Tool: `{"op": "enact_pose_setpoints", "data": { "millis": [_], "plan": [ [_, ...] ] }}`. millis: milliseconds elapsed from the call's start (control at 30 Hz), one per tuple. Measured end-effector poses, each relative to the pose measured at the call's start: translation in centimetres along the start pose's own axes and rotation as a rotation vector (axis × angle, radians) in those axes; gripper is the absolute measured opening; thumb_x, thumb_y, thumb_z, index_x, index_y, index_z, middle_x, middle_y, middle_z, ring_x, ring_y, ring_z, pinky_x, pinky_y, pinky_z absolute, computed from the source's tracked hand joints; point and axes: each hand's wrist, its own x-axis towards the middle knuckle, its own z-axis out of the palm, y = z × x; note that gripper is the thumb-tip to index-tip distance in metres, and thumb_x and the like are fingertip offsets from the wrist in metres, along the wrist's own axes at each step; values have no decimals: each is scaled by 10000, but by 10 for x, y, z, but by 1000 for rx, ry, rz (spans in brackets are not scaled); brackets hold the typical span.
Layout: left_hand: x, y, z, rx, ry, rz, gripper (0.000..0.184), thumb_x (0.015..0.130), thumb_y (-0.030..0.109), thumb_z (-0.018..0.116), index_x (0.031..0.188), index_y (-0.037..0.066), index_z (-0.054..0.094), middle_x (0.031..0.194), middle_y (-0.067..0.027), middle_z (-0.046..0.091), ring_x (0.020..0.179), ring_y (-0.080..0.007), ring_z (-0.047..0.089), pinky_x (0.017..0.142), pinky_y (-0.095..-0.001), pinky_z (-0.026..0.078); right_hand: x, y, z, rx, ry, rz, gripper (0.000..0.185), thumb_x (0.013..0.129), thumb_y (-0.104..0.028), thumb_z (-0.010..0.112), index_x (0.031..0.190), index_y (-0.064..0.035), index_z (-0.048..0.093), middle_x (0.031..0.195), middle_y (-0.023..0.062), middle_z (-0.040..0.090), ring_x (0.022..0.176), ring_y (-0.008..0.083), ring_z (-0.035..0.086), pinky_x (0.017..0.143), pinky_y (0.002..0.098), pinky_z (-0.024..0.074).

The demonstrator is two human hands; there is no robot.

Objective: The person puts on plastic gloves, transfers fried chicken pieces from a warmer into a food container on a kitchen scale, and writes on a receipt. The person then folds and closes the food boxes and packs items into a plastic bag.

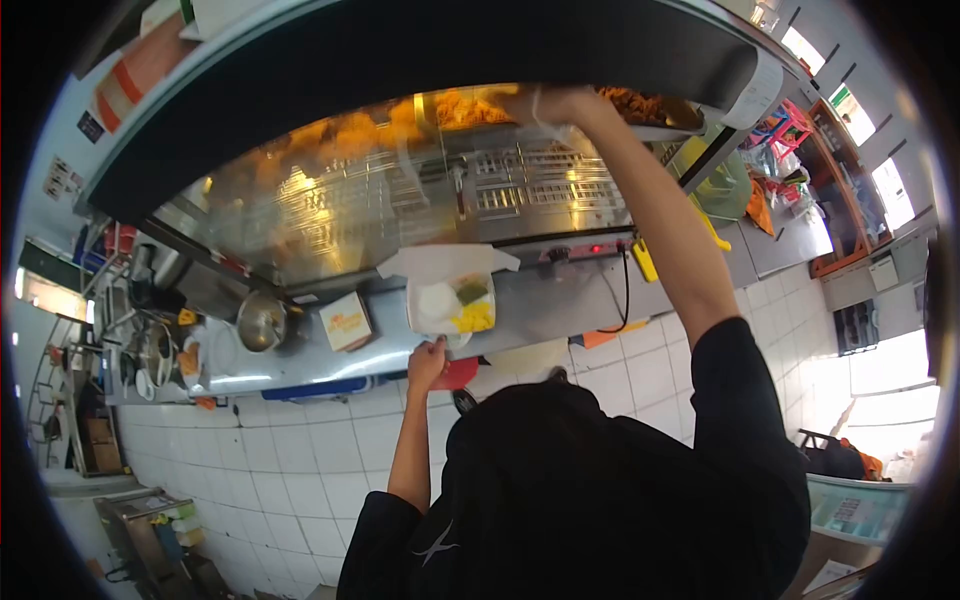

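Although I cannot tell whether either grip is closed, the left hand [428,362] curls with the squarish, open white box [437,262] just beyond it, lumpy yellow food [475,318] inside; the blurred right hand [556,105] is beside rough orange food [465,108].

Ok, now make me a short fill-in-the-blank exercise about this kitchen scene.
1. The ____ hand reaches into the display case.
2. In the open box, the food at the near right corner is ____.
3. As seen here, the printed box lies to the ____ of the open box.
4. The small indicator light below the display case glows ____.

Missing words: right; yellow; left; red.
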Motion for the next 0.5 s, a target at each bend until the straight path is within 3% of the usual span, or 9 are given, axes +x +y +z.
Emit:
{"op": "enact_pose_setpoints", "data": {
  "millis": [67, 133, 233, 267, 333, 500],
  "plan": [
    [-10, -7, 9, 93, 152, 71, 445, 987, 414, 566, 810, 12, 636, 626, -117, 667, 580, -252, 668, 614, -374, 528, 15, -16, -22, -5, -392, 102, 680, 916, -530, 640, 1370, -28, 566, 1354, 255, 580, 1251, 291, 579, 1003, 391, 503],
    [-13, -35, 23, -29, 257, 246, 380, 1007, 335, 557, 829, 6, 623, 658, -126, 652, 603, -221, 626, 599, -356, 484, 22, -29, -25, -74, -483, 244, 728, 887, -554, 662, 1381, -30, 555, 1350, 269, 579, 1247, 300, 578, 1015, 398, 492],
    [-57, -36, 26, -293, 284, 418, 263, 1018, 218, 545, 898, -10, 593, 695, -114, 609, 648, -151, 584, 595, -323, 441, 33, -13, -5, -214, -417, 208, 690, 900, -532, 649, 1369, -35, 561, 1330, 263, 584, 1234, 309, 582, 1016, 401, 490],
    [-71, -42, 27, -305, 233, 222, 268, 1017, 224, 545, 893, -9, 592, 693, -104, 610, 645, -160, 588, 609, -331, 451, 38, -2, -3, -273, -367, 182, 677, 904, -525, 645, 1365, -36, 563, 1323, 261, 585, 1229, 312, 583, 1016, 402, 489],
    [-82, -76, 40, -317, 178, 169, 287, 1020, 240, 540, 889, -8, 598, 699, -104, 624, 653, -187, 615, 632, -342, 473, 43, 17, 0, -377, -268, 152, 652, 913, -511, 636, 1357, -39, 567, 1310, 257, 588, 1221, 317, 586, 1016, 404, 487],
    [-105, -80, 42, -296, -32, 142, 323, 1010, 289, 547, 906, -12, 605, 731, -131, 659, 679, -232, 649, 679, -354, 500, 33, 24, -7, -499, -121, 102, 589, 935, -474, 614, 1338, -46, 577, 1277, 246, 596, 1199, 331, 592, 1017, 410, 483]
  ]
}}
